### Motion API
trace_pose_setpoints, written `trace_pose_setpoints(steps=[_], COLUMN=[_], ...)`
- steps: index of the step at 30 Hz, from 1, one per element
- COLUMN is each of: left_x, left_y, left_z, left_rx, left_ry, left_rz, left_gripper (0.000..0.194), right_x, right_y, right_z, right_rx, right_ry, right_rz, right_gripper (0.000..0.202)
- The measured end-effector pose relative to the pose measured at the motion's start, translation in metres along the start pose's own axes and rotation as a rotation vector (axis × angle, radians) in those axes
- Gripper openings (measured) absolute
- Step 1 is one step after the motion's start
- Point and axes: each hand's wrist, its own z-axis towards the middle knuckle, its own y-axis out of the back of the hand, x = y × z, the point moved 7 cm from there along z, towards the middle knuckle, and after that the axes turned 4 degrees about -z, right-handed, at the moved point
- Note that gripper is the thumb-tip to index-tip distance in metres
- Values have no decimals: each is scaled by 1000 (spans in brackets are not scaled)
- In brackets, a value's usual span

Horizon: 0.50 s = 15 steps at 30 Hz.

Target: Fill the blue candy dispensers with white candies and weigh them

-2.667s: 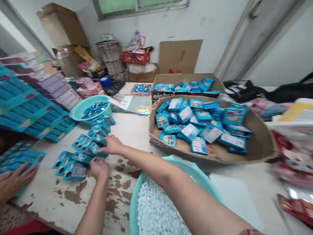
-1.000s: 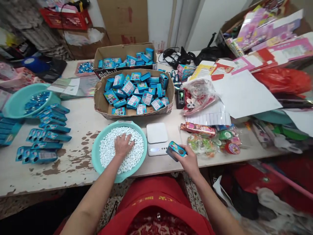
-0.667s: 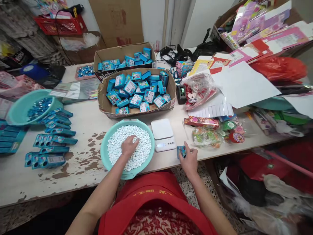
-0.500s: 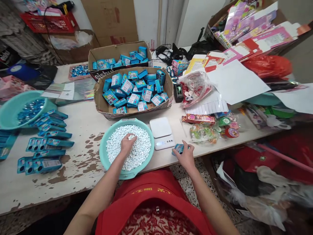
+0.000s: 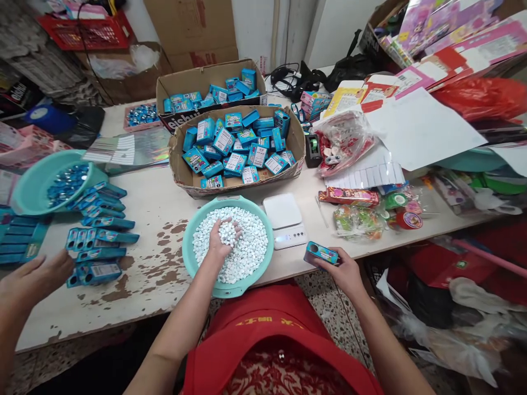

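My left hand (image 5: pixel 220 241) is palm up over the turquoise bowl (image 5: pixel 188 258), fingers partly curled round a heap of small white candies (image 5: pixel 227 235). More of the same white candies (image 5: pixel 247 247) fill the bowl beneath it. At the table's front edge, my right hand (image 5: pixel 346 270) grips a small blue box (image 5: pixel 321 253) by its right end. A dark round hole shows at the left of the box's upper face. Between the bowl and that box lies a white digital scale (image 5: pixel 284 216) with a lit display; its pan carries nothing.
A co-worker's hand (image 5: pixel 45 274) reaches in at left beside blue boxes (image 5: pixel 99 271) standing in rows. Behind my bowl, two cardboard cartons (image 5: pixel 193 189) hold many blue boxes. Another turquoise bowl (image 5: pixel 24 192) contains shiny blue pieces. Wrapped sweets (image 5: pixel 358 222) lie right of the scale.
My left hand has turned from palm down in the candies to palm up, holding a heap. My right hand has lifted and tilted the blue box. A co-worker's hand has appeared at left.
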Motion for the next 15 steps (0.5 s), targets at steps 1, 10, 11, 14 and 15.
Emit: trace_pose_setpoints(steps=[1, 10, 11, 14, 15], left_x=[4, -17, -21, -22, -21], left_y=[0, -51, -59, -73, -75], left_z=[2, -42, -49, -57, -57], left_rx=[-5, 149, 171, 185, 175], left_ry=[29, -108, -171, -343, -385], left_rz=[-4, 9, 21, 96, 119], left_gripper=[21, 17, 18, 20, 21], right_x=[13, 158, 163, 171, 173], right_y=[-1, -81, -92, -115, -118], right_z=[-6, -22, -21, -18, -18], right_rx=[-4, 87, 105, 138, 140], right_ry=[-24, 464, 488, 504, 498], right_rz=[72, -37, -79, -148, -161], right_gripper=[49, 29, 29, 32, 33])
